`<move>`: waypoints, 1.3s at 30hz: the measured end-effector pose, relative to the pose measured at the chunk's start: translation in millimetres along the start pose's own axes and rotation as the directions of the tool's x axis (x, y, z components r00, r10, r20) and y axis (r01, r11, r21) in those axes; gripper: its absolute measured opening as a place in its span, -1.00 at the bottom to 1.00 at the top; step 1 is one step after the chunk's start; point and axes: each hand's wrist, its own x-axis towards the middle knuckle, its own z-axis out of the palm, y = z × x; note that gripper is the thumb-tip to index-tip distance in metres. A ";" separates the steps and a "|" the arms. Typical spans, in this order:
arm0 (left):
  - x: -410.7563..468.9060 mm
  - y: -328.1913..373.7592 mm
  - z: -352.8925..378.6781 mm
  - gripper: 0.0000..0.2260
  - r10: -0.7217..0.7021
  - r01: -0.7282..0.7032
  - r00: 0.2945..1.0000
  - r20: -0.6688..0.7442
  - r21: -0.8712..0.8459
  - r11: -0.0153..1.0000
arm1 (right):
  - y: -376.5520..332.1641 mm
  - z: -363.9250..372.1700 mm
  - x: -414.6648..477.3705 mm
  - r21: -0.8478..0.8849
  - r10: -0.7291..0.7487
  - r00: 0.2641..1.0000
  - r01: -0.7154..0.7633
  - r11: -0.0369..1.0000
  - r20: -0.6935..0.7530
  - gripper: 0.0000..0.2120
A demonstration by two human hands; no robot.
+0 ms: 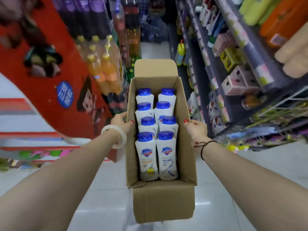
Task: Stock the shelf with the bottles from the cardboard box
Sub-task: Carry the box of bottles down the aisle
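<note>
Outstretched arms [50,189]: left hand [120,123], right hand [197,128] round cardboard box [164,200] (thumbs inside)

Shrink-wrapped orange soft drinks [103,70] stand beside a red display panel [55,67]; pale tiles cover the floor [216,189].

Both hands, left [120,123] and right [196,128], grip sides of open cardboard box [164,200]; eight bottles [155,135] inside, upright.

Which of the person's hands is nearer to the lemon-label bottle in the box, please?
Left. The left hand grips the left wall of the cardboard box, on the side where the lemon-label bottle stands; the right hand grips the opposite wall, beyond the other column.
</note>
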 end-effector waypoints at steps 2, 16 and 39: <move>39.0 18.8 2.0 -0.70 0.011 -0.011 1.000 0.005 -0.009 1.000 | -23.9 11.4 29.0 0.013 0.000 1.000 0.001 1.000 -0.018 -0.88; 294.5 151.2 18.5 -0.69 -0.030 0.030 1.000 -0.001 -0.029 0.999 | -185.1 88.1 248.9 0.018 0.062 0.998 -0.062 0.998 0.002 -0.88; 684.5 309.5 25.7 -0.62 -0.103 0.103 0.995 -0.004 0.039 0.994 | -387.2 244.9 592.3 0.037 0.167 0.986 -0.168 0.985 0.017 -0.77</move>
